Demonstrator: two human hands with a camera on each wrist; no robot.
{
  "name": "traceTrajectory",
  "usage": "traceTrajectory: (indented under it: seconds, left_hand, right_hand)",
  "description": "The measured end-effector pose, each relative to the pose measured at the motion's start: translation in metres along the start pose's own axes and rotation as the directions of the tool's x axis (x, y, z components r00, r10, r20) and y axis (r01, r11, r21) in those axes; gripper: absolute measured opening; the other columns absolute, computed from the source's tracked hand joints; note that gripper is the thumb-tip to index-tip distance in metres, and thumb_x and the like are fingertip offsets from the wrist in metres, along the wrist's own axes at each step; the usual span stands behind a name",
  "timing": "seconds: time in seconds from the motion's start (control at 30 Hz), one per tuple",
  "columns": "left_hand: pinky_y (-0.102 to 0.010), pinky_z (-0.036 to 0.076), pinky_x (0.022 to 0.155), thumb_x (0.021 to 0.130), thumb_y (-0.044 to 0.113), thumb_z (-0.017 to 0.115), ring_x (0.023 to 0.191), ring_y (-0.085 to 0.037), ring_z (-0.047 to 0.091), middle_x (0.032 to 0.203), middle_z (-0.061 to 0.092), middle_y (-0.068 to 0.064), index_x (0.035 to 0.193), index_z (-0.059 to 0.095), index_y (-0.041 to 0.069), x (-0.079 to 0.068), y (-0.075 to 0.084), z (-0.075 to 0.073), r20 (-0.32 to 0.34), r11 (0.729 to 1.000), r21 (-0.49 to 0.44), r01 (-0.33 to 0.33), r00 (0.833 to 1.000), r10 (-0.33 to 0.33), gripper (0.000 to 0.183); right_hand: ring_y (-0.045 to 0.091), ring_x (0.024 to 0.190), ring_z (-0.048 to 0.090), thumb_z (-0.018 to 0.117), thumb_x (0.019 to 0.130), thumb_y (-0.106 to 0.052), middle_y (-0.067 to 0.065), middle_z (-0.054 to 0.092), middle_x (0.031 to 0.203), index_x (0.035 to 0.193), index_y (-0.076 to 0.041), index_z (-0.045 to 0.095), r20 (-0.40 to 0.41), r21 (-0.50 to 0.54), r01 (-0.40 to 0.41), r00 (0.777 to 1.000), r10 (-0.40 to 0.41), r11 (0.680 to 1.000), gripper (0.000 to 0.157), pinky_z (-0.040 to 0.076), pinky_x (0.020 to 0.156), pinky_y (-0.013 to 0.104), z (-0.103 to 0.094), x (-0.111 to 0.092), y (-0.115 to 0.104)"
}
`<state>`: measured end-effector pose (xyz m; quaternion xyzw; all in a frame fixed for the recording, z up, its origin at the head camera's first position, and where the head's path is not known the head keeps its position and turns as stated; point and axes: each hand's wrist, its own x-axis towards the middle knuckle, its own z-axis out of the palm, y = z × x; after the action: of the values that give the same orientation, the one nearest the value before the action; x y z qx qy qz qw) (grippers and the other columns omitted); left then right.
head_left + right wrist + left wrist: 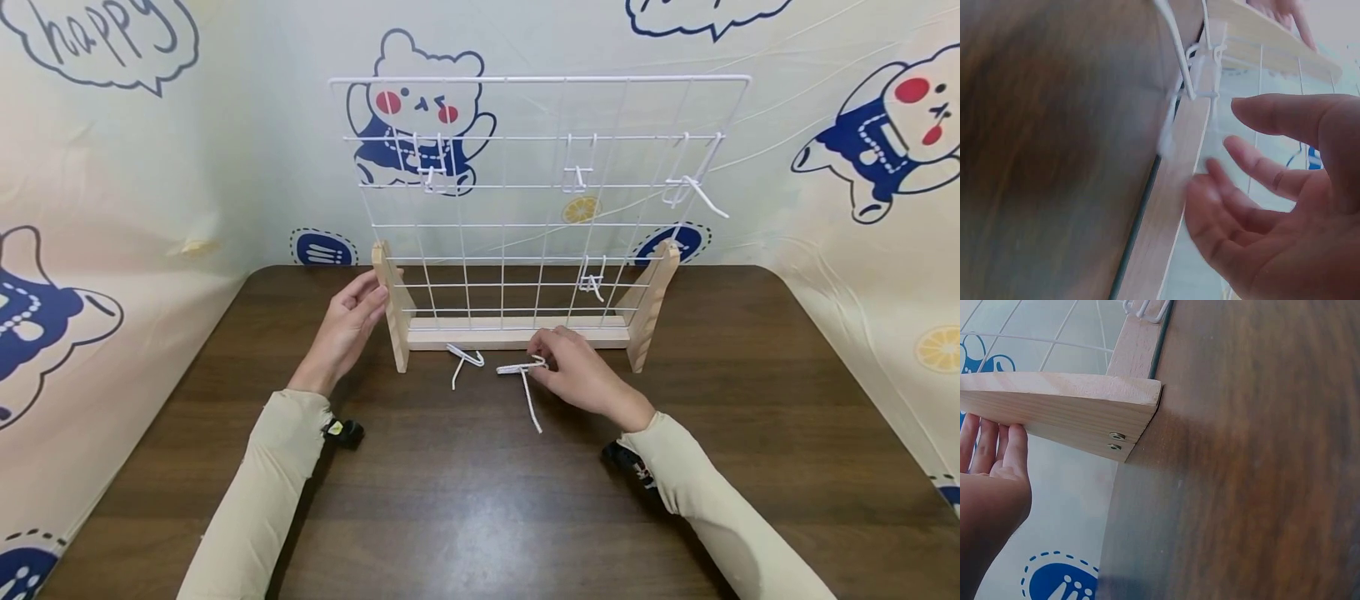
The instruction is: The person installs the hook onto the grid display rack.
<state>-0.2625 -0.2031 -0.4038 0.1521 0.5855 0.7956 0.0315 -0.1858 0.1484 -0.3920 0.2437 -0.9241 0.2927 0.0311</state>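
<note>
A white wire grid rack (pixel 502 225) stands between two wooden side supports, joined by a wooden base bar (pixel 517 335). My left hand (pixel 352 321) rests its fingertips against the left wooden support (pixel 1072 403), fingers fairly straight. In front of the base bar my right hand (pixel 581 371) is beside a white wire hook (pixel 525 368) lying on the table. Thumb and fingers of the right hand (pixel 1285 187) stand apart in the right wrist view, with the hook beyond the fingertips. A second white hook (pixel 467 357) lies to its left.
Several white hooks hang on the grid, among them an upper right hook (pixel 697 192) that sticks forward and a lower hook (pixel 592 279). The brown table (pixel 465 500) extends in front. A printed cloth (pixel 247 150) hangs behind and along both sides.
</note>
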Motion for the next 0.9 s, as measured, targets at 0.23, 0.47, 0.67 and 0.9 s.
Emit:
traceTrajectory:
  seconds: [0.23,0.47,0.67,0.9]
  left_hand:
    - [-0.032,0.037,0.114,0.103,0.012,0.056,0.134,-0.023,0.046,0.151,0.044,-0.020,0.146,0.046,0.005,0.000,0.001,0.000,-0.003,1.000,0.011,0.005,1.000,-0.005,0.045]
    - [-0.031,0.038,0.113,0.102,0.013,0.057,0.136,-0.024,0.045,0.149,0.047,-0.018,0.145,0.047,0.005,0.000,0.001,0.000,-0.005,1.000,0.019,0.003,1.000,-0.003,0.045]
    - [-0.030,0.038,0.113,0.102,0.014,0.058,0.135,-0.022,0.045,0.149,0.047,-0.017,0.146,0.047,0.006,-0.001,0.001,0.000,-0.009,1.000,0.022,0.005,1.000,-0.005,0.046]
    - [-0.030,0.038,0.113,0.101,0.011,0.059,0.133,-0.021,0.048,0.145,0.050,-0.016,0.144,0.048,0.004,0.001,0.000,0.002,0.001,0.999,-0.013,-0.034,0.999,0.034,0.045]
  right_hand:
    - [0.022,0.085,0.047,0.075,0.086,-0.009,0.006,0.054,0.091,0.111,-0.008,0.071,-0.029,-0.162,0.016,0.999,-0.021,0.987,0.025,0.043,0.068,0.033,0.004,-0.006,-0.017]
    - [0.011,0.064,0.054,0.072,0.088,-0.009,0.001,0.068,0.080,0.110,-0.005,0.072,0.083,-0.163,0.022,0.997,-0.009,0.986,0.022,0.052,0.062,0.036,0.010,-0.007,-0.023]
    - [0.008,0.054,0.047,0.068,0.094,-0.016,-0.007,0.055,0.063,0.102,-0.013,0.067,0.149,-0.097,0.028,0.989,-0.013,0.995,0.008,0.042,0.049,0.029,0.013,-0.008,-0.024]
    - [0.012,0.073,0.060,0.067,0.090,-0.003,-0.003,0.065,0.079,0.098,-0.011,0.066,0.116,-0.064,0.134,0.985,-0.126,0.989,0.011,0.052,0.063,0.032,0.016,-0.008,-0.020]
